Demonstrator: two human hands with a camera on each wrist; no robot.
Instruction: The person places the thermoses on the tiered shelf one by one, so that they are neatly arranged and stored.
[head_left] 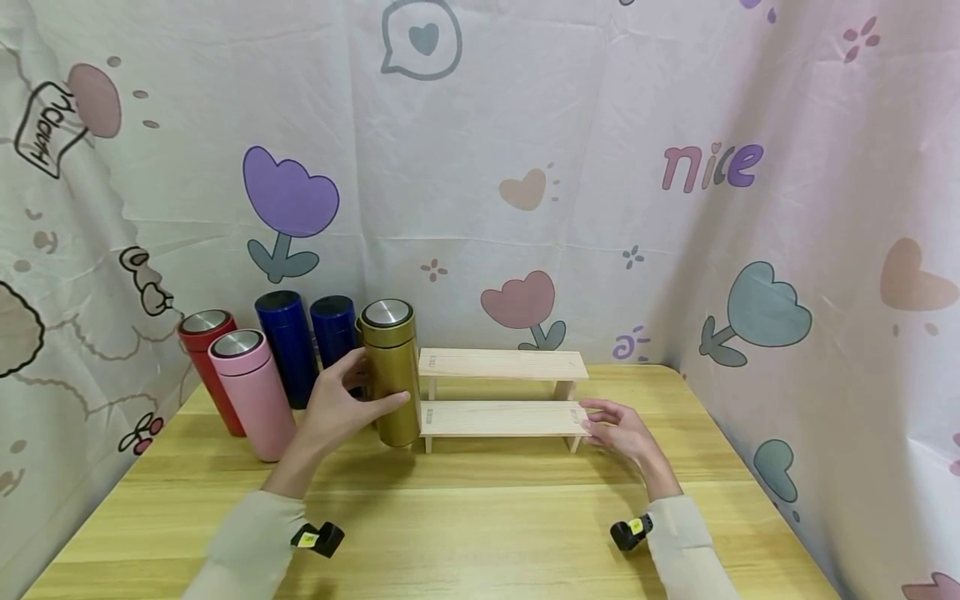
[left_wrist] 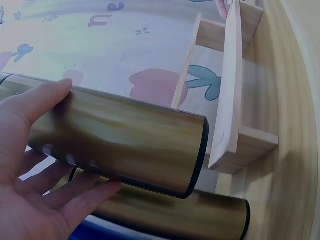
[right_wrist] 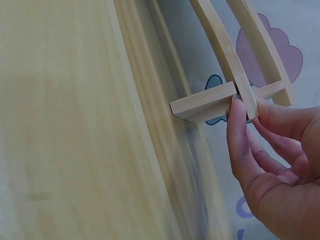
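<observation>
My left hand point(head_left: 337, 408) grips a gold thermos bottle point(head_left: 395, 367) with a silver-topped lid, thumb on its near side and fingers around the other. It stands upright just left of a two-tier wooden rack point(head_left: 498, 419). In the left wrist view, a second gold thermos bottle point(left_wrist: 220, 212) shows behind the held one, whose dark base sits higher than that of the second. At the rack's other end, my right hand point(head_left: 618, 427) pinches the right end of the lower shelf point(right_wrist: 225, 47) between thumb and fingers. Both shelves carry nothing.
Left of the held bottle stand two blue thermos bottles point(head_left: 287, 346), a pink thermos bottle point(head_left: 258, 400) and a red thermos bottle point(head_left: 207, 358). Everything is on a wood-grain table point(head_left: 480, 517). A patterned curtain point(head_left: 450, 167) hangs behind and at both sides.
</observation>
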